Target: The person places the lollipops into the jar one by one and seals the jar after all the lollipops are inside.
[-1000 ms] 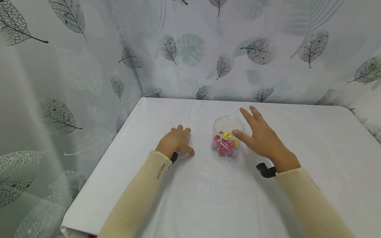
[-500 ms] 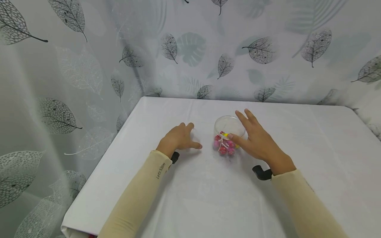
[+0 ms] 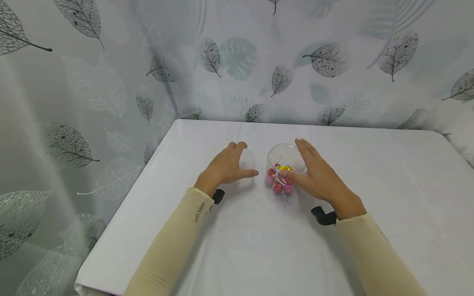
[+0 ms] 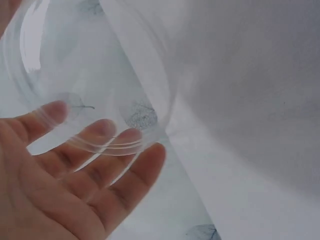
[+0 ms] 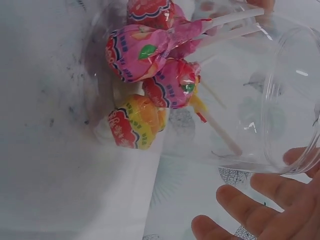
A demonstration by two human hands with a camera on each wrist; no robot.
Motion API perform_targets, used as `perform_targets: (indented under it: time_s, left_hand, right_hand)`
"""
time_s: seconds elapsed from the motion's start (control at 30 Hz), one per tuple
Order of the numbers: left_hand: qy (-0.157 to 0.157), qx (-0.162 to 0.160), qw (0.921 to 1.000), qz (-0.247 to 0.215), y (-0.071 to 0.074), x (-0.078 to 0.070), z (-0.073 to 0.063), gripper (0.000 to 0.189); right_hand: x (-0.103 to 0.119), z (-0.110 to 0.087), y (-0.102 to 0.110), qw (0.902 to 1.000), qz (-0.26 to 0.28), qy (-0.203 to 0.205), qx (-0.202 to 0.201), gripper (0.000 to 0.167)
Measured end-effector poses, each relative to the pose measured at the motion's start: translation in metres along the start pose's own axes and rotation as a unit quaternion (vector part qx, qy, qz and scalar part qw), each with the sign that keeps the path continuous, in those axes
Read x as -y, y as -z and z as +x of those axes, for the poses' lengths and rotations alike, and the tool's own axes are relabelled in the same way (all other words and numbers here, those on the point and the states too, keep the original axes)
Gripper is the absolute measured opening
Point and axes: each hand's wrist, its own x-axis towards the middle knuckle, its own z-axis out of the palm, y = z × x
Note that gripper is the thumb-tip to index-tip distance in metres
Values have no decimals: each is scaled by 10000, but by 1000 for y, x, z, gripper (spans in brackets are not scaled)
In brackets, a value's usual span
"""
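Between the thumb and fingers of my left hand (image 3: 229,166) is a clear round lid (image 3: 247,164), held up on edge by its rim. In the left wrist view, the fingertips (image 4: 102,127) show at the ridged rim of the lid (image 4: 125,146). A clear plastic jar (image 3: 286,155) stands upright and uncovered to the right, holding several wrapped lollipops (image 3: 277,187). My right hand (image 3: 318,179) is at the jar's right side, thumb in front and fingers behind near the rim. The right wrist view shows these fingers (image 5: 247,205) nearly straight and spread; pink, red and yellow lollipops (image 5: 140,55) lie inside.
A white cloth covers the table (image 3: 266,246). Behind it and along the left hangs a leaf-patterned curtain (image 3: 237,94). The table's left edge runs beyond my left arm.
My left hand has moved right toward the jar, raising the lid on edge. My right hand has come in from the right, closer around the jar. The jar stays in place.
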Motion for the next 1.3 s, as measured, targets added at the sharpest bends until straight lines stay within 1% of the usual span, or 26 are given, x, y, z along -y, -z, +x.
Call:
perform_targets:
  time_s: [0.13,0.27,0.4,0.5,0.6,0.7,0.83,0.93,1.0,1.1,1.17,1.3]
  left_hand:
    - [-224,-442,9977,-461,-1,-1,2,95]
    - [-408,-766,9917,-949,-1,-1,3,95]
    - [-444,-992,9852,-1324,-3,-1,3,92]
    - [-393,-1209,9785,-1624,-3,-2,4,88]
    - [-408,-1508,9713,-1796,-3,-3,5,82]
    - [-473,-1786,9657,-1822,-3,-4,6,76]
    - [-557,-2080,9560,-1990,-5,-5,6,73]
    - [-602,-2303,9436,-2300,-6,-6,7,71]
    - [-630,-2441,9315,-2621,-7,-7,8,68]
    - [-733,-2585,9106,-3139,-9,-9,9,63]
    - [-873,-2603,8967,-3473,-10,-11,10,61]
    - [-1106,-2466,8814,-3875,-14,-17,11,58]
  right_hand:
    - [0,1,-1,9996,235,-138,42,106]
    - [1,1,-2,9988,382,-311,65,108]
    - [2,1,-1,9983,425,-380,112,108]
    - [2,0,-1,9983,463,-350,111,108]
    - [1,0,-1,9982,503,-327,95,107]
    - [1,0,-1,9980,532,-331,96,108]
    - [0,0,-1,9977,590,-334,85,108]
    - [0,0,-1,9973,654,-330,58,108]
    - [0,0,-2,9972,667,-327,55,108]
    - [-1,0,-2,9974,639,-334,80,108]
    - [-1,0,-2,9975,623,-326,91,108]
    - [-1,0,-2,9975,631,-314,104,108]
